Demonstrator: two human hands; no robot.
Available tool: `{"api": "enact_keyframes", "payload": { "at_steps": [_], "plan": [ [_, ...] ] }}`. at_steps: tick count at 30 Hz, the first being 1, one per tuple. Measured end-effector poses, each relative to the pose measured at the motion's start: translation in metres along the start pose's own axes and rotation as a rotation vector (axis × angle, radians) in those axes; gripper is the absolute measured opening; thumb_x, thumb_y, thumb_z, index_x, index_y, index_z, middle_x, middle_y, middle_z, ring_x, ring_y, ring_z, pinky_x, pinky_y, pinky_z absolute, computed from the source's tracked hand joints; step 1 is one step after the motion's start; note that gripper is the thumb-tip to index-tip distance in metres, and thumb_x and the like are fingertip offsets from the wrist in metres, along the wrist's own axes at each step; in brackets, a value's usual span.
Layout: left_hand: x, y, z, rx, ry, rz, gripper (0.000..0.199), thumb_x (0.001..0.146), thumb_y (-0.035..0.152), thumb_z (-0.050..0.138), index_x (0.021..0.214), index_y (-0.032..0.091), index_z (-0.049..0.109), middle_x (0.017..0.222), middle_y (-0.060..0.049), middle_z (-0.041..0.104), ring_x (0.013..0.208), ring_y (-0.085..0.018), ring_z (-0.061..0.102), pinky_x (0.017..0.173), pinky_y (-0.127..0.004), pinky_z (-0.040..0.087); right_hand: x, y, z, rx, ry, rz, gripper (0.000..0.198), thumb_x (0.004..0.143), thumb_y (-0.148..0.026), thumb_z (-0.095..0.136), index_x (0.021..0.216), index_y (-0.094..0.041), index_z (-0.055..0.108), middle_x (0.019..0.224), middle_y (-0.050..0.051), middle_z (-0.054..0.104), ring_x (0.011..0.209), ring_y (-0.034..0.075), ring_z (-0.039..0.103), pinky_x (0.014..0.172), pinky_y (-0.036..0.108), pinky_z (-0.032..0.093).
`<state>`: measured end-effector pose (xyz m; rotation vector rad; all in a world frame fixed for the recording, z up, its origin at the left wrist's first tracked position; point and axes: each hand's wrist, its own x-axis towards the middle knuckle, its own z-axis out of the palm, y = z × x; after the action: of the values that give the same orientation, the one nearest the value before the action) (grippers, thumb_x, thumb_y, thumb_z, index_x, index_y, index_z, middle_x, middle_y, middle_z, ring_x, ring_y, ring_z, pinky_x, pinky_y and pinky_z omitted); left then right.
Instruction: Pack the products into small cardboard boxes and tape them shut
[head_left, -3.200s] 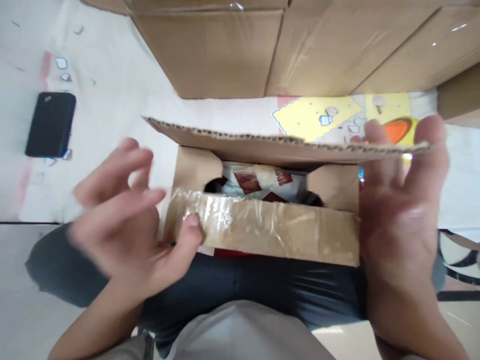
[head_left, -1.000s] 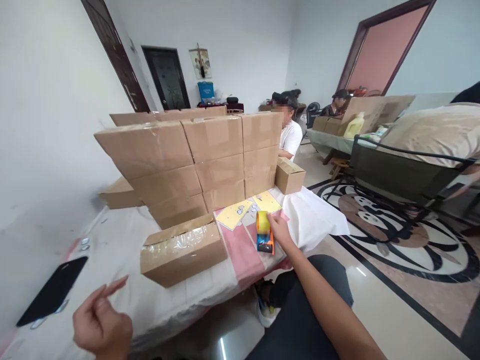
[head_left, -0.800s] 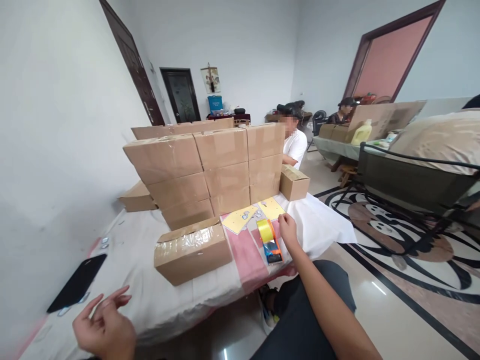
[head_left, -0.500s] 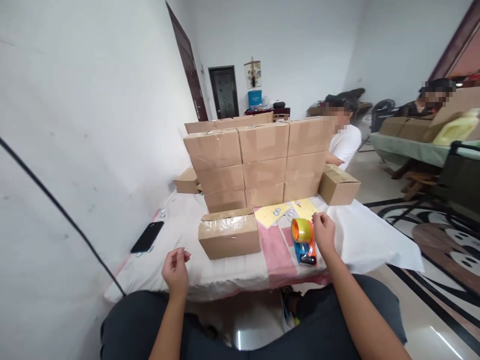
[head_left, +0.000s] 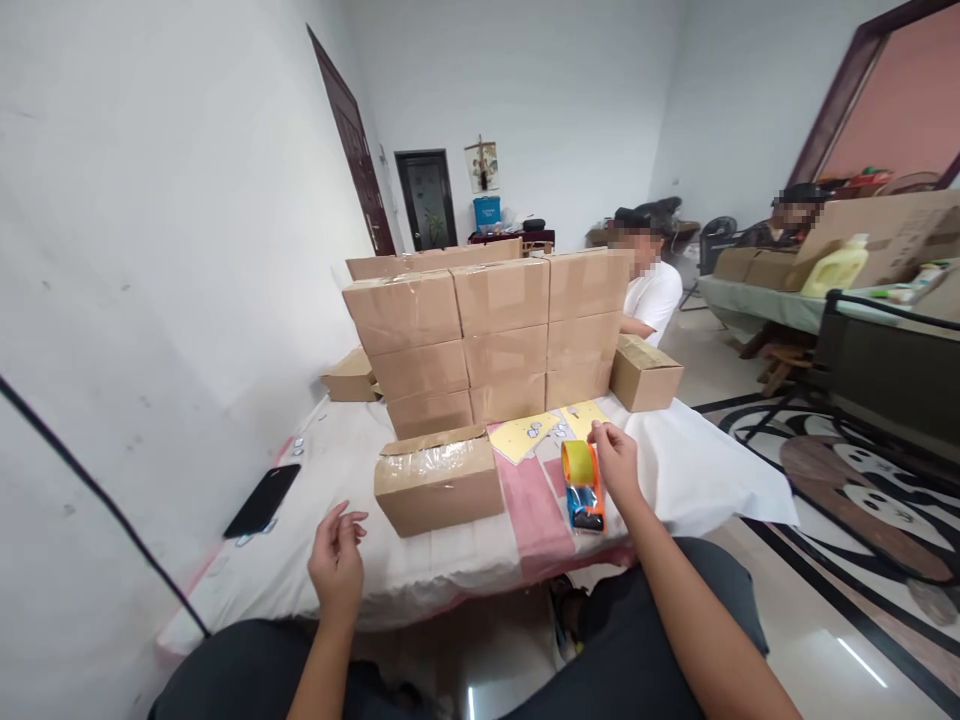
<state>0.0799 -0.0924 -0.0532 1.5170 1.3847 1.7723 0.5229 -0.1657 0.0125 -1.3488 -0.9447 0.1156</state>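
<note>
A taped cardboard box point(head_left: 442, 500) lies in front of me on the cloth-covered table point(head_left: 457, 590), with shiny clear tape along its top. Left of this box, my left hand point(head_left: 337, 560) hovers with loosely bent fingers apart and nothing in it. My right hand point(head_left: 616, 465) is curled closed right beside the tape dispenser point(head_left: 585, 500), an orange and blue one carrying a yellow-green roll. No object shows in its fingers, and whether it touches the dispenser is hard to make out. Behind the single box rises a stacked wall of closed cardboard boxes point(head_left: 506, 345).
A black phone point(head_left: 262, 500) lies at the table's left side. One more box point(head_left: 646, 375) sits right of the stack, another point(head_left: 351, 378) left of it. A person in a white shirt point(head_left: 656, 300) is behind the stack; another person point(head_left: 772, 225) is at the far right table.
The view has turned slightly to the right, so the table things appear further left. My left hand's fingers have loosened. My right hand stays beside the tape dispenser.
</note>
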Motion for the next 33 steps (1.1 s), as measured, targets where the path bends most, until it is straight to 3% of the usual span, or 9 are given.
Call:
{"api": "enact_keyframes", "payload": {
  "at_steps": [3,6,10,12,15,19,23,28,33],
  "plan": [
    [0.015,0.016,0.004,0.179,-0.065,0.205,0.04,0.099,0.044,0.044,0.127,0.021,0.059,0.119,-0.013,0.071,0.099,-0.023,0.067,0.09,-0.039,0.054,-0.005,-0.004,0.011,0.019,-0.066,-0.06,0.049,0.096,-0.05,0.052,0.059,-0.019,0.051,0.056,-0.001,0.051,0.057,0.014,0.048,0.06,0.028,0.037],
    [0.039,0.043,0.02,0.455,-0.322,0.425,0.039,0.099,0.044,0.043,0.126,0.023,0.063,0.131,-0.012,0.068,0.125,-0.029,0.06,0.113,-0.05,0.039,-0.012,-0.011,0.031,0.032,-0.153,-0.149,0.038,0.096,-0.045,0.056,0.068,-0.019,0.059,0.07,0.002,0.062,0.068,0.016,0.057,0.066,0.029,0.043],
    [0.064,0.079,0.051,0.752,-0.627,0.478,0.038,0.096,0.045,0.051,0.128,0.029,0.064,0.134,-0.009,0.067,0.127,-0.032,0.058,0.12,-0.066,0.014,-0.021,-0.022,0.059,0.011,-0.305,-0.343,0.037,0.097,-0.038,0.057,0.064,-0.02,0.059,0.074,0.004,0.064,0.075,0.018,0.06,0.075,0.032,0.047],
    [0.068,0.092,0.06,0.796,-0.685,0.499,0.037,0.094,0.048,0.055,0.123,0.027,0.066,0.125,-0.009,0.069,0.117,-0.031,0.062,0.117,-0.065,0.023,-0.026,-0.025,0.068,-0.022,-0.357,-0.428,0.032,0.099,-0.034,0.055,0.071,-0.02,0.063,0.081,0.006,0.068,0.082,0.019,0.062,0.08,0.034,0.048],
    [0.06,0.103,0.052,0.78,-0.694,0.622,0.034,0.093,0.052,0.057,0.101,0.022,0.071,0.105,-0.011,0.071,0.1,-0.029,0.066,0.096,-0.047,0.047,-0.034,-0.028,0.071,-0.051,-0.443,-0.462,0.022,0.1,-0.032,0.053,0.097,-0.021,0.071,0.102,0.009,0.073,0.1,0.023,0.065,0.091,0.039,0.05],
    [0.032,0.117,0.02,0.693,-0.832,0.739,0.034,0.095,0.052,0.055,0.09,0.023,0.073,0.098,-0.01,0.071,0.092,-0.026,0.066,0.083,-0.037,0.05,-0.037,-0.035,0.065,-0.035,-0.568,-0.515,0.036,0.103,-0.036,0.046,0.131,-0.023,0.064,0.133,0.012,0.066,0.126,0.026,0.058,0.11,0.051,0.042],
    [0.026,0.131,0.01,0.521,-1.125,0.583,0.036,0.098,0.05,0.05,0.108,0.026,0.074,0.118,-0.008,0.071,0.108,-0.025,0.067,0.093,-0.035,0.051,-0.041,-0.045,0.069,-0.053,-0.837,-0.647,0.053,0.096,-0.048,0.061,0.144,-0.027,0.057,0.147,0.009,0.059,0.13,0.029,0.051,0.112,0.053,0.04],
    [0.068,0.132,0.061,0.562,-1.196,0.374,0.044,0.102,0.044,0.036,0.119,0.024,0.071,0.128,-0.008,0.07,0.122,-0.028,0.063,0.104,-0.041,0.048,-0.053,-0.053,0.08,-0.103,-0.898,-0.675,0.037,0.092,-0.049,0.069,0.121,-0.027,0.075,0.122,0.005,0.074,0.115,0.03,0.049,0.102,0.05,0.047],
    [0.086,0.124,0.126,0.727,-1.28,0.479,0.029,0.088,0.035,0.056,0.107,0.021,0.073,0.118,-0.013,0.073,0.106,-0.03,0.07,0.091,-0.038,0.052,-0.058,-0.05,0.081,-0.135,-0.884,-0.729,0.04,0.093,-0.049,0.068,0.125,-0.026,0.072,0.127,0.004,0.072,0.117,0.028,0.055,0.11,0.05,0.041]
  ]
}}
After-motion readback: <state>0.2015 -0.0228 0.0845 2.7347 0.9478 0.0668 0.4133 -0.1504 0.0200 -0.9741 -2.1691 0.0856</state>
